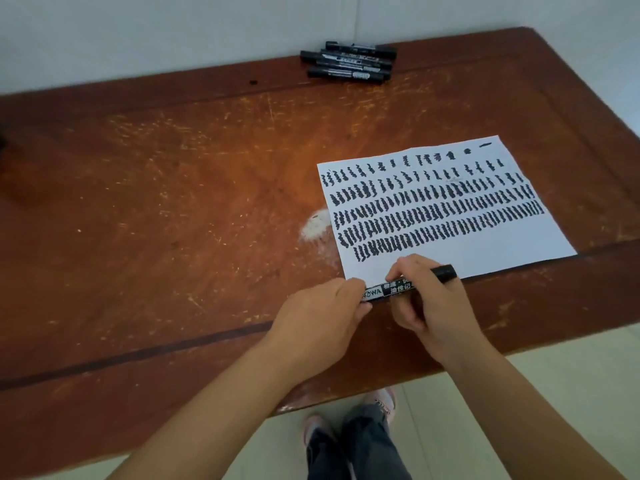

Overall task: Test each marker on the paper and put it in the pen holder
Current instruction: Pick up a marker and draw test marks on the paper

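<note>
A marker (398, 286) is held level over the paper's (485, 258) near edge, left hand (322, 315) and right hand (431, 306) fingers clamped on it. Judged light, rigid, smooth; best gripped mid-barrel.

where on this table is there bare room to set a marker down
The table is bare left of the paper, up to the far edge. A narrower strip lies between paper and marker pile. The near edge is crowded: both hands hold a marker.
</note>
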The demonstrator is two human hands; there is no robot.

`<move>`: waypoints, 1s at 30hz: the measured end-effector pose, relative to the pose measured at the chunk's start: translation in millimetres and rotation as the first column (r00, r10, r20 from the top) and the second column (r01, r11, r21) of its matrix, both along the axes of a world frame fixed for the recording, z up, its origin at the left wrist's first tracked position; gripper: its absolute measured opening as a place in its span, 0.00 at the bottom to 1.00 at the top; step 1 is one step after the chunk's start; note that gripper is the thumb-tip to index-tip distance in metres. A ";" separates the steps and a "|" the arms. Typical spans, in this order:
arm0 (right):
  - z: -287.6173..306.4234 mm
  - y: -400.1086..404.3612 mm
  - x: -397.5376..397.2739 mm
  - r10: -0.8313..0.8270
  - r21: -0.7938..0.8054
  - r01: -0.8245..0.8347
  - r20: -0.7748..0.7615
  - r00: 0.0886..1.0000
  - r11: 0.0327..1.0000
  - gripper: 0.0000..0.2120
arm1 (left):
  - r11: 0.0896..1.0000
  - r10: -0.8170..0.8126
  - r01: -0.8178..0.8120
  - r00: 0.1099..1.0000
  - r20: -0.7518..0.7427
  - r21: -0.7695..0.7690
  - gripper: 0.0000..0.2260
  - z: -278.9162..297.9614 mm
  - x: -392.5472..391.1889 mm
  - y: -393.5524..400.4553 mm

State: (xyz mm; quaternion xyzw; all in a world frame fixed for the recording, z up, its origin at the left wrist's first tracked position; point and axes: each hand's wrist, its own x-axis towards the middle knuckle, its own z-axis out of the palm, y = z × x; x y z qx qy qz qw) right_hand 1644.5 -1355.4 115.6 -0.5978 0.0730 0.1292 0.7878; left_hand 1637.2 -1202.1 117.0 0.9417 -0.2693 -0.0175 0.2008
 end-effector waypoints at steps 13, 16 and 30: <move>17.2 -29.0 -1.4 0.165 -0.065 -0.156 0.174 0.971 0.986 0.09 | 0.840 -0.268 -0.150 0.720 -0.640 -0.521 0.12 16.5 -9.9 -15.0; 17.6 -26.2 -4.9 0.105 -0.057 -0.098 0.122 0.987 0.994 0.11 | 0.927 -0.172 -0.032 0.851 -0.496 -0.374 0.10 16.1 -10.6 -19.2; 16.9 -17.2 17.4 -0.347 0.010 0.350 -0.118 0.931 0.937 0.14 | 0.906 0.036 -0.308 0.738 -0.673 -0.289 0.16 19.8 -2.3 -51.5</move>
